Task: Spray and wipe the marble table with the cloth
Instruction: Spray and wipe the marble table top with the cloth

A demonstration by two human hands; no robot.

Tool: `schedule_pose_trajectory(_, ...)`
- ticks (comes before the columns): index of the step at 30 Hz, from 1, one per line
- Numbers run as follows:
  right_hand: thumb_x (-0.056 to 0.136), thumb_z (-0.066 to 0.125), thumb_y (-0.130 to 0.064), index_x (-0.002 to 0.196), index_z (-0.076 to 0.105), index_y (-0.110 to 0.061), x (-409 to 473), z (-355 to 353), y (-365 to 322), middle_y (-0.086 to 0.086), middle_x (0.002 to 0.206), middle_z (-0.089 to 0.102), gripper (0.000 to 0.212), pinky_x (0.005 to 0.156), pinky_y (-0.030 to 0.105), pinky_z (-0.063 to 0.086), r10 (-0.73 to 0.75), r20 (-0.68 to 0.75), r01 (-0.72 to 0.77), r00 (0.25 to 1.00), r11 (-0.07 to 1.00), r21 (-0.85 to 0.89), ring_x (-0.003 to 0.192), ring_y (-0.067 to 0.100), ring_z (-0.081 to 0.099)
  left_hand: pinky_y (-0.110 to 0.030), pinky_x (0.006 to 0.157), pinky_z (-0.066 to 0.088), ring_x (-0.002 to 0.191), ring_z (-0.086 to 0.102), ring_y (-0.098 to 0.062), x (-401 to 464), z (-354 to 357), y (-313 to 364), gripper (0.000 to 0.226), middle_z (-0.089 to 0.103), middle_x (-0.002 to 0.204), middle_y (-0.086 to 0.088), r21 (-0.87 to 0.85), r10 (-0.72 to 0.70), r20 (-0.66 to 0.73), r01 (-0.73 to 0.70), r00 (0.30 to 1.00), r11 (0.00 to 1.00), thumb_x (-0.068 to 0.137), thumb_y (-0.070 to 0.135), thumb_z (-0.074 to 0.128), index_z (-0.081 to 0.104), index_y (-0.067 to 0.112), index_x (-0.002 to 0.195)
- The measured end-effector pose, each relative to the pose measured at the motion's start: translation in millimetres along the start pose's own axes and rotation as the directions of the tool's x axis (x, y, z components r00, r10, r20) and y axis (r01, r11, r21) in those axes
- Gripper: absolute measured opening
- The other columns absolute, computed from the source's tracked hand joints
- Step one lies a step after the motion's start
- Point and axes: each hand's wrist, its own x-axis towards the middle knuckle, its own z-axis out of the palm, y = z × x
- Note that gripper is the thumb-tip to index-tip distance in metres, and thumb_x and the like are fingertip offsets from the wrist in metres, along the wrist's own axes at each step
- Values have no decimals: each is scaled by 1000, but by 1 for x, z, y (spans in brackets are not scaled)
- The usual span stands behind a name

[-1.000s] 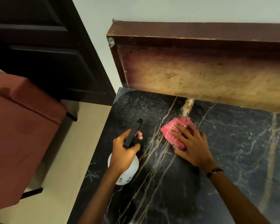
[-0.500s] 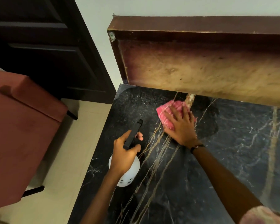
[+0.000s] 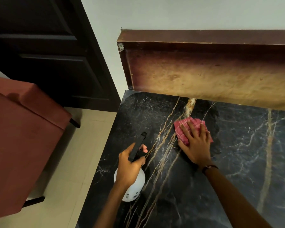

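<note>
Cloth [image 3: 186, 130] under right hand [image 3: 195, 145], table [image 3: 245, 162] edge clear

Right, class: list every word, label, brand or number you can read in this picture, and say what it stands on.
No legible text anywhere.
Spray bottle: a few small dark marks on its white body, too small and blurred to read.
Cloth: a check pattern only, no lettering.

We read this as a home interior: black marble table [image 3: 237, 145] at 6 o'clock, dark panelled door [image 3: 44, 63] at 10, red upholstered seat [image 3: 23, 142] at 9, tiled floor [image 3: 69, 170].
</note>
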Motion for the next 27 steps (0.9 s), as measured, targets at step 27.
schedule_pose_trajectory(27,81,36,-69,143,39,-33,-80,40,-100,5,154,31,72,107,71,19,-275,-22,274,961,960,-57,142,45,12,-13,50,42,52,54,-3,-104,-29,-38,32,66,76,-7,-13,-73,-34,73,997,997,73,-16,54,67,12,80)
